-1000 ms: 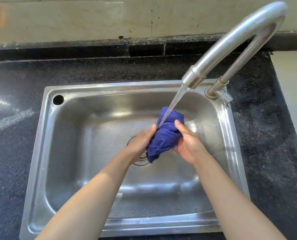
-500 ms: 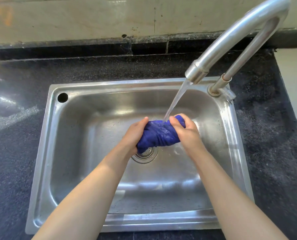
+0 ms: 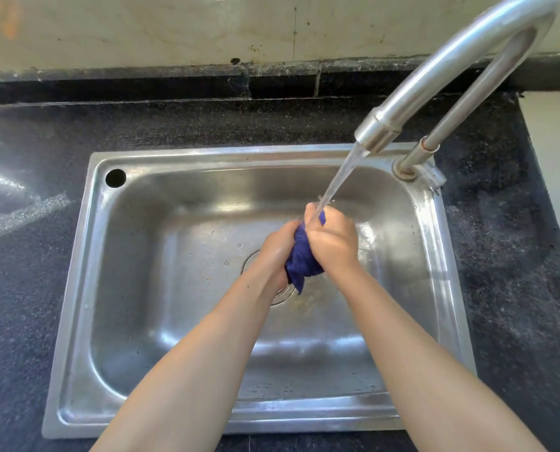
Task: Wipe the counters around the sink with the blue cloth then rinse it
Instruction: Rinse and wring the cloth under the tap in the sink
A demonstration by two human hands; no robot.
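The sink (image 3: pixel 86 288) is set into the counter (image 3: pixel 21 305), which surrounds it on all sides; the wall (image 3: pixel 174 27) stands behind. The tap (image 3: pixel 451 76) rises from the sink's far right corner and arches over the basin; the overflow hole (image 3: pixel 115 177) sits at the far left corner. Above the drain (image 3: pixel 249 259), the left hand (image 3: pixel 280 246) and right hand (image 3: pixel 332 238) meet, the cloth (image 3: pixel 301 259) between them, under the water stream (image 3: pixel 340 177).

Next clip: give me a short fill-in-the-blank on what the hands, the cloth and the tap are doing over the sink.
1. Both hands, the left hand and the right hand, grip a bunched cloth whose colour is ____.
2. Water from the tap is ____, its stream landing where the hands meet.
3. The hands are held above the steel ____, over its drain.
4. The dark hole sits in the sink rim's far ____ corner.

Missing words: blue; running; sink; left
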